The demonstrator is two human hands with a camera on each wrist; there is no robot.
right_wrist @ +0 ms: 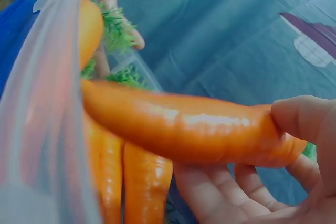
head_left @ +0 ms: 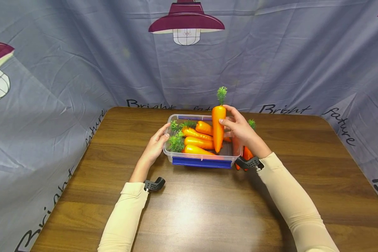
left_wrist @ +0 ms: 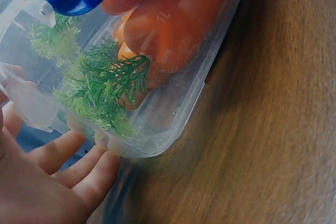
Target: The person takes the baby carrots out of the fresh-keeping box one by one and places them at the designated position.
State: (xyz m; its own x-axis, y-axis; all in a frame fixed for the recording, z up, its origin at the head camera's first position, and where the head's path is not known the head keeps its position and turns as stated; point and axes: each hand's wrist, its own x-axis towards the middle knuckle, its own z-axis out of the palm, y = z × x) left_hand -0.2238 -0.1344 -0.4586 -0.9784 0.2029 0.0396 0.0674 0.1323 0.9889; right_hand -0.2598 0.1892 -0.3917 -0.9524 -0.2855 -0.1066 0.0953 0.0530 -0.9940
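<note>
Head view: the right hand [head_left: 239,129] grips an orange carrot [head_left: 218,127] near its leafy end, thumb on the near side, and holds it with green top up and tip down over the right half of a clear plastic box [head_left: 203,158], in the middle of the frame. Whether the tip touches anything inside cannot be told. The left hand [head_left: 154,145] grasps the box's left end, thumb at the rim; in the left wrist view its fingers [left_wrist: 97,182] bend against the outside of the corner, at lower left. Inside the box, several more carrots [head_left: 199,142] lie side by side, their feathery leaves [head_left: 176,142] bunched toward its left end. A blue clip [head_left: 201,162] runs along the near side. Just beside the box's right end, other carrots [head_left: 247,154] rest on the brown wooden tabletop [head_left: 182,217], partly hidden by the right hand and wrist. Across the upper part of the frame hangs a grey-blue curtain [head_left: 189,73] printed with dark red lamps.
</note>
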